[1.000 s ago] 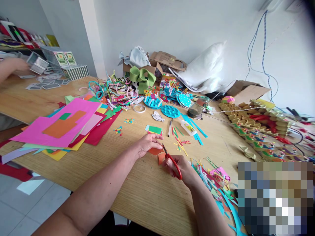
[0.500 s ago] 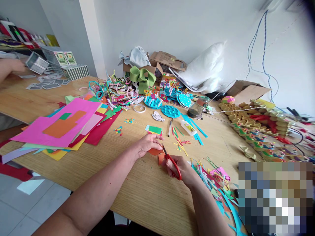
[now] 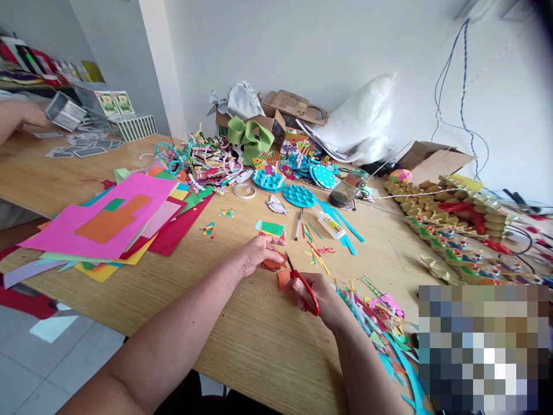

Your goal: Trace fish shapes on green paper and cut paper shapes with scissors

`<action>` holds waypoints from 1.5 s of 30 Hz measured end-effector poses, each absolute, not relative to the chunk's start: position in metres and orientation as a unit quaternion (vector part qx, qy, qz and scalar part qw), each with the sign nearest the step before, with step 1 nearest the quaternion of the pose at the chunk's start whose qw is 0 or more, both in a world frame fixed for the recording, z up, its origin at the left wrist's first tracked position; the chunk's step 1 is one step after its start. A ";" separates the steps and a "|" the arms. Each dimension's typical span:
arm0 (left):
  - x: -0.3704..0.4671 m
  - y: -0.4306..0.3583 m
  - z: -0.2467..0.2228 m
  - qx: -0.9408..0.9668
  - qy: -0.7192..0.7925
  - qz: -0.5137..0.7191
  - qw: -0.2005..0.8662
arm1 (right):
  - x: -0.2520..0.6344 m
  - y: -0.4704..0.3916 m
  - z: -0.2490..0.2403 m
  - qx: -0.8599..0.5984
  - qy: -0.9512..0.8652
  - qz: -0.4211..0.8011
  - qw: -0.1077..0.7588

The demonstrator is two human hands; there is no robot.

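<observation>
Near the middle of the table, my left hand (image 3: 257, 256) is closed on a small orange paper piece (image 3: 275, 263). Red-handled scissors (image 3: 309, 294) sit in my right hand (image 3: 313, 297), their dark blades pointing up and left at the edge of that paper. A second orange scrap (image 3: 283, 279) lies beneath the blades, beside my right fingers. Beyond my left hand is a little stack of green and other coloured paper (image 3: 272, 228). A pen (image 3: 298, 225) and a white glue bottle (image 3: 331, 225) lie farther to the right, by narrow paper strips.
Coloured sheets (image 3: 103, 216) are piled at left, paper scraps (image 3: 384, 328) at right. Behind are blue discs (image 3: 299, 196), a jar (image 3: 345, 189) and egg-carton pieces (image 3: 466, 213). Another person's hand (image 3: 26, 115) is by cards (image 3: 88, 148) at far left.
The orange paper in my left hand has tilted and risen slightly beside the scissors, and my left fingers have shifted. The other person's hand has moved slightly right.
</observation>
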State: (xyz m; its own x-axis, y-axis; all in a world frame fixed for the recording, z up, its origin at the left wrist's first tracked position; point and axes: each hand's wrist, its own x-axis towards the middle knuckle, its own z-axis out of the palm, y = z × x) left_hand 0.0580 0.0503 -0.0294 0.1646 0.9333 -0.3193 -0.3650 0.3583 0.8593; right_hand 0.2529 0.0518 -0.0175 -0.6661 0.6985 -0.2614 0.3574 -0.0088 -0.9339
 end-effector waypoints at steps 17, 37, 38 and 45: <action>0.063 0.053 -0.027 0.213 0.443 0.527 0.693 | 0.255 0.055 -0.028 -0.400 -0.662 0.607 0.184; 0.069 0.053 -0.029 0.244 0.435 0.530 0.686 | 0.252 0.052 -0.023 -0.392 -0.674 0.605 0.163; 0.069 0.053 -0.029 0.244 0.431 0.532 0.687 | 0.252 0.052 -0.023 -0.390 -0.673 0.607 0.163; 0.070 0.052 -0.027 0.245 0.407 0.538 0.696 | 0.252 0.052 -0.024 -0.375 -0.672 0.617 0.167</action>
State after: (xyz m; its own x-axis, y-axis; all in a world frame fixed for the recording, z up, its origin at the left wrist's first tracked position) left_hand 0.0700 0.0520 -0.0273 0.0900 0.9487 -0.3030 -0.5495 0.3011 0.7793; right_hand 0.2519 0.0520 -0.0244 -0.6636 0.7091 -0.2385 0.2982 -0.0416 -0.9536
